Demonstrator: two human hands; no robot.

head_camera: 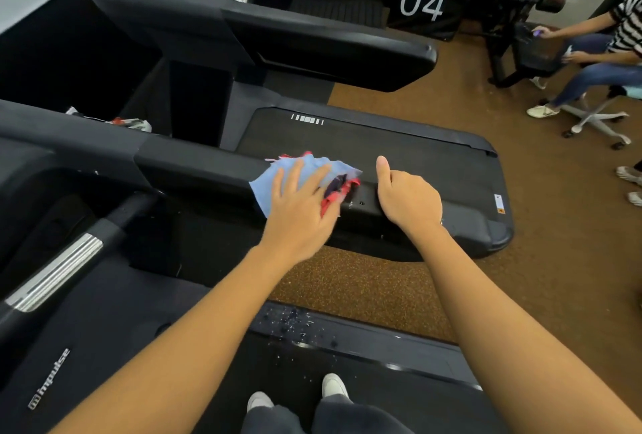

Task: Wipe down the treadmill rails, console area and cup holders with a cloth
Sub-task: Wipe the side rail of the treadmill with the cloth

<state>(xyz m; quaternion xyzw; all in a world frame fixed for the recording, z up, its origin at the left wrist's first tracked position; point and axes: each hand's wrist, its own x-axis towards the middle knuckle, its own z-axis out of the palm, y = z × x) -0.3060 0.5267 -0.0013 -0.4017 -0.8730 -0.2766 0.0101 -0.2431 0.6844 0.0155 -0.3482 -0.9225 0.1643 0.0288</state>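
Side rail (194, 169) of the treadmill: black, long axis running from left edge toward right of frame, free end pointing right. Light blue cloth (278, 180), red at its frayed edges, draped over the rail top, near the rail's right end. Left hand (298, 204) pressed flat on the cloth, fingers spread and pointing up-frame, not clenched. Right hand (406, 197) just right of the cloth, curled over the rail edge, thumb raised; gripping the rail, no contact with the cloth.

Beyond the rail, neighbouring treadmill deck (399, 155) lying parallel, white bar marks near its front. Farther back, a second black rail (312, 41) angled the same way. Black box marked "04" (422, 2) at top, orange panel above it.

Lower left: chrome-banded grip bar (55, 273), "impulse" lettering (48, 381) on the console housing. Water droplets (298, 326) scattered on the side strip below the forearms. Two white shoes (295, 395) on the belt at bottom.

Right edge: seated person in striped top (625, 20) on a wheeled stool (597, 117), brown speckled floor (347, 280) between machines.

Count: two hands, one cloth, two rails in clear view, two shoes.
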